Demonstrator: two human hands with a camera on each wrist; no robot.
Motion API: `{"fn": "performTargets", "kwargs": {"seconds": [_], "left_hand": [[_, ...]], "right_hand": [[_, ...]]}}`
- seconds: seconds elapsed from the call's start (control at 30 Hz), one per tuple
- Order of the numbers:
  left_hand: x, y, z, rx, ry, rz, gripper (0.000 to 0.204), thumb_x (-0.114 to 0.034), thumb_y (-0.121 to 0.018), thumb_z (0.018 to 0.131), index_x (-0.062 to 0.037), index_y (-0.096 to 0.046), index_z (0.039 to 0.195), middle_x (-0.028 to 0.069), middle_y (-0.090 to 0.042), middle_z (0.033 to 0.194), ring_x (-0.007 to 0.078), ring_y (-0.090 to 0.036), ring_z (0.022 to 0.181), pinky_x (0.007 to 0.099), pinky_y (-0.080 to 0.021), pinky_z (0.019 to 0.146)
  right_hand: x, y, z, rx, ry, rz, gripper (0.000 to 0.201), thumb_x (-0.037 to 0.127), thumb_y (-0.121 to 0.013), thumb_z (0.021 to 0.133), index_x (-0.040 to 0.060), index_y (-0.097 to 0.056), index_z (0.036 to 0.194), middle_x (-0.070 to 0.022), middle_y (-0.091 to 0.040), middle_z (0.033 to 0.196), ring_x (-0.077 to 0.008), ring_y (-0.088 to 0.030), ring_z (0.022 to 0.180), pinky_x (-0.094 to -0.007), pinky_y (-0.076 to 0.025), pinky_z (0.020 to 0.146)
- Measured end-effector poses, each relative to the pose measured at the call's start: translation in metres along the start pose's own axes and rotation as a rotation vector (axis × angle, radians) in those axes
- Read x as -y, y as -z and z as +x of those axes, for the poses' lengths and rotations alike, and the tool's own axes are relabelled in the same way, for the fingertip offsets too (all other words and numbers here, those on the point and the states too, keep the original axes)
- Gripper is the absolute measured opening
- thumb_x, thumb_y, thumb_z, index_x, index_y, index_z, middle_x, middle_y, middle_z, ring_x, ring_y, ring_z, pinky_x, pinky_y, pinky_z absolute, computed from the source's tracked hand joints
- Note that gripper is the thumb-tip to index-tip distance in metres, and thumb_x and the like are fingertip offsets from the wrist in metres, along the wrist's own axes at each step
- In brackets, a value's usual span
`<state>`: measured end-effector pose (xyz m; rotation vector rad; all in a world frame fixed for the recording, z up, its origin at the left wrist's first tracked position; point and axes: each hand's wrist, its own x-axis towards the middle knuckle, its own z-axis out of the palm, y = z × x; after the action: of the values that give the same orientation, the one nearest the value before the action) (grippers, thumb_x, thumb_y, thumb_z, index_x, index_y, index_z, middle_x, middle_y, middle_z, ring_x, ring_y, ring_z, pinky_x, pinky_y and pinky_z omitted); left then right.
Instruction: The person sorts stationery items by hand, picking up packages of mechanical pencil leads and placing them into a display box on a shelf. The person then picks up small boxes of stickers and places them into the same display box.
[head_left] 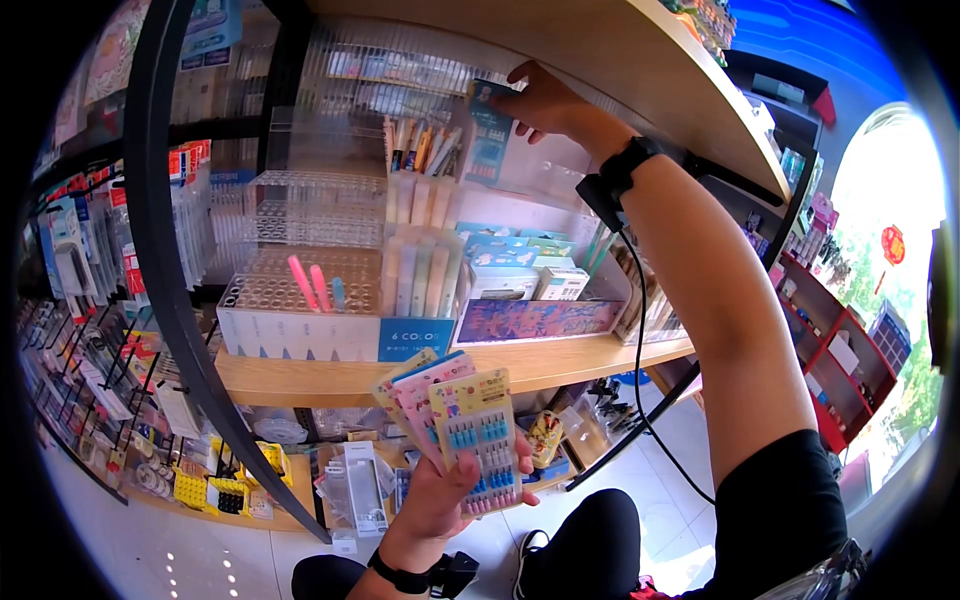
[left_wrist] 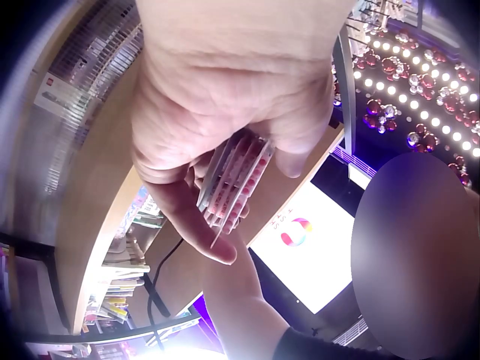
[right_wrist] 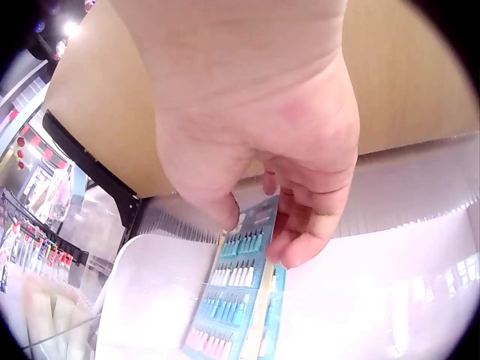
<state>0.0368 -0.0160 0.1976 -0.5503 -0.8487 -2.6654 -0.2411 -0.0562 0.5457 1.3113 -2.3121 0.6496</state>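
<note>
My left hand (head_left: 432, 508) holds several fanned blister cards low before the shelf, thumb across the front one. That front card (head_left: 475, 440) is yellow at the top, with rows of small blue, white and pink pointed tips; a pink card (head_left: 415, 400) shows behind it. In the left wrist view, the stacked cards (left_wrist: 238, 176) appear edge-on between thumb and fingers. My right hand (head_left: 550, 105) reaches under the upper shelf and pinches the top of a dark blue blister card (head_left: 490, 140). In the right wrist view, this card (right_wrist: 231, 277) stands tilted, with another card close behind it.
The upper shelf board (head_left: 640, 60) lies close over my right arm. On the wooden shelf (head_left: 300, 380) stand a clear stepped pen holder (head_left: 320, 215), markers (head_left: 415, 280) and a box of small cartons (head_left: 540, 315). A black post (head_left: 165, 230) rises at left. A cable hangs from my right wrist.
</note>
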Motion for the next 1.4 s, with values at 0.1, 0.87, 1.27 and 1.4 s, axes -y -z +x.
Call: {"fn": "performTargets", "kwargs": {"seconds": [0.1,0.87,1.27,1.4], "left_hand": [[-0.001,0.000,0.000,0.009,-0.007,-0.002,0.077,-0.049,-0.076,0.088,-0.0012,-0.045,0.139,0.0192,-0.064,0.111,0.0319,-0.067,0.104,0.0554,-0.066,0.072],[-0.005,-0.006,-0.001,-0.026,0.040,0.014,0.078,-0.047,-0.080,0.086,-0.0003,-0.046,0.139,0.0196,-0.065,0.111,0.0313,-0.068,0.102,0.0533,-0.066,0.073],[-0.006,-0.003,-0.002,-0.015,0.055,-0.012,0.076,-0.043,-0.079,0.088,-0.0011,-0.043,0.141,0.0206,-0.064,0.112,0.0324,-0.067,0.103,0.0535,-0.066,0.074],[-0.006,-0.002,-0.001,-0.011,0.055,-0.021,0.076,-0.042,-0.079,0.088,-0.0006,-0.043,0.141,0.0205,-0.064,0.112,0.0329,-0.067,0.103,0.0539,-0.066,0.075]], "right_hand": [[-0.004,0.003,-0.002,-0.010,-0.019,0.079,0.061,0.024,-0.072,0.094,-0.0029,-0.044,0.141,-0.0180,-0.073,0.098,-0.0232,-0.072,0.075,-0.0332,-0.062,0.063],[-0.043,-0.018,0.034,-0.030,0.077,0.488,0.045,0.009,-0.077,0.083,-0.0061,-0.058,0.121,-0.0170,-0.073,0.085,-0.0211,-0.074,0.072,-0.0293,-0.062,0.067],[-0.005,-0.002,0.005,0.005,-0.179,0.063,0.055,0.030,-0.078,0.091,-0.0093,-0.057,0.123,-0.0204,-0.072,0.090,-0.0260,-0.074,0.073,-0.0343,-0.065,0.069],[-0.013,-0.009,0.015,0.161,-0.245,0.021,0.054,0.043,-0.071,0.095,-0.0090,-0.064,0.107,-0.0165,-0.072,0.088,-0.0245,-0.073,0.071,-0.0341,-0.065,0.067]]}}
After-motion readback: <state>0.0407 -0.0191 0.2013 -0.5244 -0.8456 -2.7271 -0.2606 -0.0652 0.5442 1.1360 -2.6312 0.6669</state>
